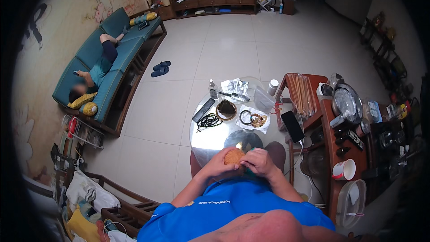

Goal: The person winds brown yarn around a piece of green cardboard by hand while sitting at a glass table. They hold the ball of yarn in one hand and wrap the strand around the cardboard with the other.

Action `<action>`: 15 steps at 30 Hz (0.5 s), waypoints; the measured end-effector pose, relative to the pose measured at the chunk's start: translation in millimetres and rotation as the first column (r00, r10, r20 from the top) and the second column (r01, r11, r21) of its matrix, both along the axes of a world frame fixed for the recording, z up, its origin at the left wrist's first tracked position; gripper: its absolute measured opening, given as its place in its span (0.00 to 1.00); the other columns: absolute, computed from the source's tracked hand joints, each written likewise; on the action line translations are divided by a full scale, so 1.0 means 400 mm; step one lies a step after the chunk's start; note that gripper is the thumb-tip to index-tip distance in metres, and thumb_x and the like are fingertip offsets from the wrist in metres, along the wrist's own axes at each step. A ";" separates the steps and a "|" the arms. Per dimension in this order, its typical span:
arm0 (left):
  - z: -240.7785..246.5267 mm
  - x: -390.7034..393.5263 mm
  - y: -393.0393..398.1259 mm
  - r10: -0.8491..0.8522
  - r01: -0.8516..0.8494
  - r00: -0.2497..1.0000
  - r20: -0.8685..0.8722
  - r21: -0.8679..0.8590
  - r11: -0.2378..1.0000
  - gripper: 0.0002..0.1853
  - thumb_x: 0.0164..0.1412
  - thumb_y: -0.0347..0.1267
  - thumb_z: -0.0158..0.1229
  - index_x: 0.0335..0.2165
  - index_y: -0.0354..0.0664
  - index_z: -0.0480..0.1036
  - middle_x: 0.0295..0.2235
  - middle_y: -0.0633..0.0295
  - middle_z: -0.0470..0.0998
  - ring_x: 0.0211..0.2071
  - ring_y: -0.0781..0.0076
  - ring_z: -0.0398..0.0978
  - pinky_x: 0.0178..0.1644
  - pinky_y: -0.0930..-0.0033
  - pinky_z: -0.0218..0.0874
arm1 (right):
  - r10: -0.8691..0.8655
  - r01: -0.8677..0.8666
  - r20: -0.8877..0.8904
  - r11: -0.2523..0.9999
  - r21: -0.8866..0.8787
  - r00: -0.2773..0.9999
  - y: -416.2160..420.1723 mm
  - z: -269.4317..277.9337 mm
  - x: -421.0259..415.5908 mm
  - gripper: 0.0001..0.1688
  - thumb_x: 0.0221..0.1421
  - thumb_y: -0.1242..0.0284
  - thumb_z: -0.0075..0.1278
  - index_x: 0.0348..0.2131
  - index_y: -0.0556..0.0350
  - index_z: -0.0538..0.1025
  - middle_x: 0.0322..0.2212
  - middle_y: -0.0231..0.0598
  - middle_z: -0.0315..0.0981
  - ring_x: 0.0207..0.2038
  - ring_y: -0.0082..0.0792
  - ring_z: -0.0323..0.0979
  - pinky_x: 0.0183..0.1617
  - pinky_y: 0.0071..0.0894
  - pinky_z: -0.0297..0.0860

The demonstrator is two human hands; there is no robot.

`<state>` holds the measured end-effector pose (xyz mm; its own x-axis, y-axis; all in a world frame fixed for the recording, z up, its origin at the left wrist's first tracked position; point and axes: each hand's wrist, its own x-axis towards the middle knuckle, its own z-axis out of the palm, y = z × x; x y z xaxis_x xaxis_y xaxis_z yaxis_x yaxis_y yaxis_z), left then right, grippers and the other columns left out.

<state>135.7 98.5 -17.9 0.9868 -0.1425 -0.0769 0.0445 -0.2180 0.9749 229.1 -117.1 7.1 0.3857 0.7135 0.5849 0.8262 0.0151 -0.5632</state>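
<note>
In front of my lap, my left hand [220, 162] curves around a round, orange-brown piece [234, 157] with a rough, fibrous-looking surface. What it is made of cannot be told. At its right side, my right hand [258, 162] has its fingers bent together against the edge. Whether they pinch the round piece or something small is hidden. A bit of green [250, 171] shows beneath the right hand, mostly covered. Just beyond both hands lies the near part of a round glass table [205, 144].
The table bears a remote control [204, 110], black beads [209, 121], a brown bowl [226, 110], bracelets on tissue [258, 121] and a spray bottle [213, 89]. At right, a phone [292, 126] with a cable and a paper cup [344, 169]. A person lies on the sofa [116, 64].
</note>
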 end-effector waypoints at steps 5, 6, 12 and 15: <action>0.022 -0.004 0.014 -0.179 0.157 0.974 -0.139 -0.152 0.976 0.39 0.50 0.46 0.65 0.56 0.39 0.65 0.50 0.54 0.73 0.53 0.65 0.70 0.58 0.64 0.61 | 0.006 -0.007 0.045 1.000 0.023 0.999 0.002 0.007 0.010 0.09 0.52 0.67 0.62 0.29 0.50 0.77 0.22 0.34 0.73 0.25 0.40 0.73 0.29 0.37 0.66; 0.016 -0.004 0.019 -0.213 0.187 0.966 -0.144 -0.173 0.967 0.39 0.50 0.48 0.65 0.56 0.39 0.65 0.50 0.55 0.73 0.52 0.65 0.70 0.58 0.64 0.60 | 0.016 -0.017 0.022 0.999 0.038 1.000 0.004 0.001 0.010 0.09 0.52 0.67 0.61 0.28 0.51 0.77 0.22 0.34 0.73 0.25 0.40 0.73 0.29 0.37 0.66; 0.029 -0.012 0.024 -0.359 0.268 0.930 -0.083 -0.514 0.815 0.44 0.45 0.53 0.66 0.55 0.38 0.64 0.49 0.55 0.72 0.52 0.65 0.71 0.57 0.64 0.61 | 0.001 0.009 -0.129 0.997 0.077 0.992 0.012 -0.056 0.018 0.10 0.55 0.67 0.59 0.28 0.52 0.77 0.23 0.37 0.74 0.25 0.41 0.74 0.29 0.37 0.67; 0.067 -0.031 0.030 -0.320 0.174 0.944 -0.077 -0.710 0.683 0.47 0.43 0.52 0.68 0.56 0.37 0.62 0.50 0.52 0.70 0.52 0.61 0.71 0.56 0.61 0.64 | -0.084 0.092 -0.214 0.995 0.025 0.973 -0.004 -0.097 0.033 0.08 0.58 0.68 0.56 0.30 0.54 0.77 0.24 0.40 0.74 0.27 0.43 0.75 0.30 0.38 0.68</action>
